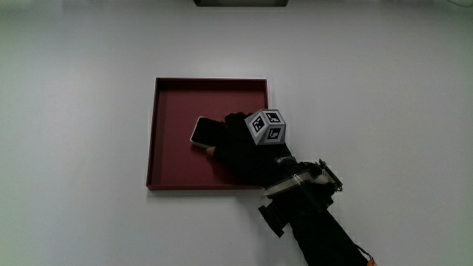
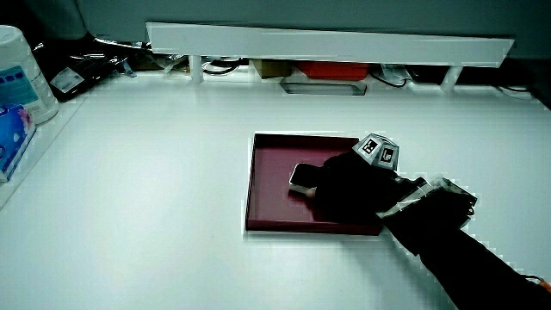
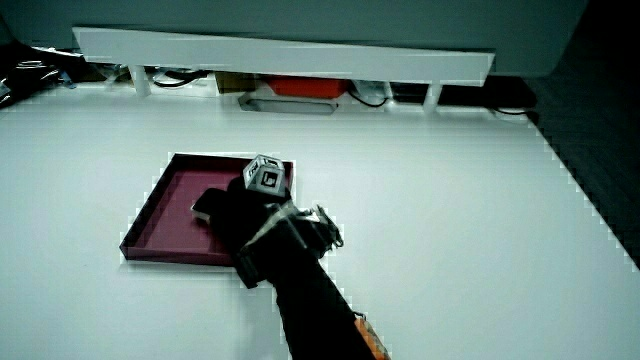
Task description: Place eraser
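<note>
A: What does the surface (image 1: pixel 81 111) look like?

B: Plain white and mostly bare. A low white partition (image 2: pixel 327 43) runs along its edge farthest from the person, with cables, a red box (image 3: pixel 300 86) and a grey tray-like thing (image 2: pixel 324 86) tucked under and just in front of it. In a side view a white tub (image 2: pixel 19 73) and a blue packet (image 2: pixel 10 138) stand at the surface's edge.

A: And the task's things?

B: A shallow dark red square tray (image 1: pixel 171 103) lies near the middle of the surface. The eraser (image 1: pixel 207 131) is inside it, a pale rounded block with a dark sleeve, resting on the tray floor roughly at its centre.

A: Which way does it point?

B: In the main view its long axis runs from about two o'clock to eight o'clock, the pale end at eight o'clock, the other end covered by the hand.

A: The hand?

B: The gloved hand (image 1: pixel 240 148) reaches into the tray from the corner nearest the person, the forearm (image 1: pixel 318 225) trailing off toward five o'clock, the patterned cube (image 1: pixel 267 126) on its back. Its fingers lie over the eraser's covered end and touch it; I cannot tell whether they clasp it or only rest there.
</note>
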### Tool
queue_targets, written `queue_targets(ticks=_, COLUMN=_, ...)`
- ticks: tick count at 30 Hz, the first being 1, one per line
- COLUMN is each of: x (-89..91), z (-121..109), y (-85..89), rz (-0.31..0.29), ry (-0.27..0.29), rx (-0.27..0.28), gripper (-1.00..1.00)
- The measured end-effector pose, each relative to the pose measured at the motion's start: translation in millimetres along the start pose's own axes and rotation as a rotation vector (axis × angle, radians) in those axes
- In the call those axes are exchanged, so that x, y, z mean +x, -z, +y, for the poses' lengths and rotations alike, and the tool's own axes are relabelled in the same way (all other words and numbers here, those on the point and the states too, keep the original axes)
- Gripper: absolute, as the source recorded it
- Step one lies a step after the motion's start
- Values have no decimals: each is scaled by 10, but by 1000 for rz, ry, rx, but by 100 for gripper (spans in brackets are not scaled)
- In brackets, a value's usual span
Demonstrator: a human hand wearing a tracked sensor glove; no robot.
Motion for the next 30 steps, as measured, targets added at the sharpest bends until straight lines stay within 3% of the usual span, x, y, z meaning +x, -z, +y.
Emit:
queue_targets(ticks=8, x=-9, z=-32, y=-22, rz=15, ry=-12, rx=-8, gripper=-47)
queue_targets(ticks=14, x=14, z=-31, y=5, rz=79, ry=-23, rx=-43, gripper=-67)
queue_targets(ticks=18, x=-59, z=-129, y=-132, rz=118, ry=-85, rx=-33, gripper=-80)
queue_targets(ticks=20, x=-109, z=-214, y=-239, rz=99, ry=-112, rx=-18, gripper=-87)
queue_targets(ticks=23, x=-170, z=-371, y=-432, rz=114, ry=-176, rx=-55, gripper=-97)
queue_targets(ticks=24, x=-119, z=-353, y=-423, rz=151, ry=-233, rx=-108, gripper=-100)
queue_targets(ticks=27, x=-66, z=-533, y=-566, rz=234, ry=-229, rx=-181, gripper=-100)
queue_targets(ticks=28, x=-31, z=-593, y=-610, rz=224, ry=-226, rx=-195, gripper=-100)
queue_targets(ticks=30, x=7, z=-727, y=-717, rz=269, ry=-252, rx=-202, gripper=-100)
